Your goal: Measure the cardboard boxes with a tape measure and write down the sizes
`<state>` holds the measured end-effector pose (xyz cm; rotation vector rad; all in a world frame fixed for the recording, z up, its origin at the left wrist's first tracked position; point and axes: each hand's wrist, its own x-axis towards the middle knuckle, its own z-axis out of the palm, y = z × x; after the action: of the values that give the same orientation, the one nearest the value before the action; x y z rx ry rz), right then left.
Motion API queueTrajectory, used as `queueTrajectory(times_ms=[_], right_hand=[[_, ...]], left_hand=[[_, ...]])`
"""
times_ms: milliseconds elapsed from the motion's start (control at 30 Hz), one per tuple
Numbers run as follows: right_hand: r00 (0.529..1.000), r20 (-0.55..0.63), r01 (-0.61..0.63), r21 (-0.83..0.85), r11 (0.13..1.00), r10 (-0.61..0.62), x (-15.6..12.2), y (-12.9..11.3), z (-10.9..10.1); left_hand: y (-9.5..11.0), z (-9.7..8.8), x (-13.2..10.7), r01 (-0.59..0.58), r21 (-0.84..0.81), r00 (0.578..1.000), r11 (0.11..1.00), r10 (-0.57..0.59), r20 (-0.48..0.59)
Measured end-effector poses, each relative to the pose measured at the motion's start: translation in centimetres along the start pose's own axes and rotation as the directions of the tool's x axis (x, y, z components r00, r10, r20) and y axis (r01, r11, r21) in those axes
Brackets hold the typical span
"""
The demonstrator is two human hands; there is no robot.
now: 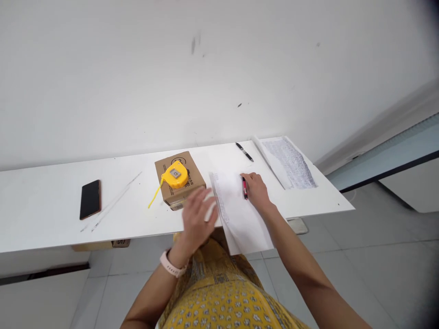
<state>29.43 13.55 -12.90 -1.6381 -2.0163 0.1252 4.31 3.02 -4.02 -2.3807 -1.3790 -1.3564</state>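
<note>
My right hand (pixel 258 189) is closed with its fingers curled against a small pink-red and black object (pixel 244 188), whose exact kind I cannot make out. That object rests over a white sheet of paper (pixel 242 219) with faint writing along its left side; the sheet's lower end hangs past the table edge. My left hand (pixel 200 214), slightly blurred, hovers with fingers apart between the paper's left edge and a brown cardboard box (pixel 197 176). It holds nothing that I can see. On top of the box lies a yellow tape measure (pixel 176 174) with its yellow strap trailing left.
A black pen (pixel 244 152) lies toward the wall. Farther right are papers (pixel 288 164) covered in dense writing. A dark phone (pixel 90 199) lies at the left of the narrow white table (pixel 126 201). The wall (pixel 137 82) borders its back edge; tiled floor (pixel 370 260) shows below.
</note>
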Motion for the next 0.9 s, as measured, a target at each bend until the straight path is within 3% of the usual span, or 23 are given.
queueTrajectory(times_ms=[67,167,267,333,367,433,500,567,633,700,767,900], right_hand=[[1.000,0.018,-0.009,-0.030,1.000,0.010,-0.9,0.5,-0.6],[0.999,-0.044,-0.028,0.043,0.999,0.030,-1.9,-0.2,-1.8],[0.981,-0.181,-0.024,0.226,0.974,0.066,-2.9,-2.5,-3.7],[0.968,-0.208,-0.036,0.436,0.899,0.140,-3.7,-4.9,-5.2],[0.968,-0.158,-0.070,0.570,0.819,0.194,-4.1,-6.3,-6.0],[0.972,0.077,-0.184,0.837,0.516,0.222,-4.6,-9.3,-7.5],[0.944,0.323,-0.329,0.928,0.177,0.062,-4.7,-12.0,-8.7],[0.901,0.431,-0.431,0.902,-0.006,-0.044,-4.5,-13.9,-9.5],[0.886,0.460,-0.461,0.887,-0.011,-0.063,-4.3,-15.0,-9.9],[0.880,0.471,-0.466,0.881,0.084,-0.062,-4.2,-15.6,-10.1],[0.862,0.501,-0.483,0.859,0.168,-0.083,-4.3,-16.3,-9.9],[0.840,0.514,-0.474,0.852,0.222,-0.175,-3.0,-17.8,-9.5]], left_hand=[[-1.6,-3.1,1.7,0.083,0.133,0.987,0.988,-0.062,-0.151],[-4.9,-5.4,4.0,0.279,0.176,0.959,0.944,-0.265,-0.100],[-6.1,-5.8,4.9,0.402,0.052,0.916,0.914,-0.402,-0.023],[-4.7,-5.6,4.7,0.451,-0.185,0.888,0.873,-0.459,-0.001],[-3.5,-5.5,4.4,0.466,-0.356,0.874,0.810,-0.483,0.045],[-0.8,-5.2,3.8,0.519,-0.663,0.825,0.539,-0.518,0.225],[1.6,-4.9,3.0,0.556,-0.784,0.773,0.275,-0.517,0.367],[3.1,-4.7,2.0,0.586,-0.800,0.720,0.132,-0.538,0.438],[3.6,-4.7,0.7,0.616,-0.781,0.674,0.099,-0.579,0.458],[3.5,-5.4,-0.5,0.654,-0.748,0.649,0.114,-0.593,0.477],[3.1,-6.6,-1.6,0.686,-0.713,0.645,0.147,-0.578,0.501],[2.2,-9.9,-2.8,0.747,-0.621,0.642,0.238,-0.502,0.580]])
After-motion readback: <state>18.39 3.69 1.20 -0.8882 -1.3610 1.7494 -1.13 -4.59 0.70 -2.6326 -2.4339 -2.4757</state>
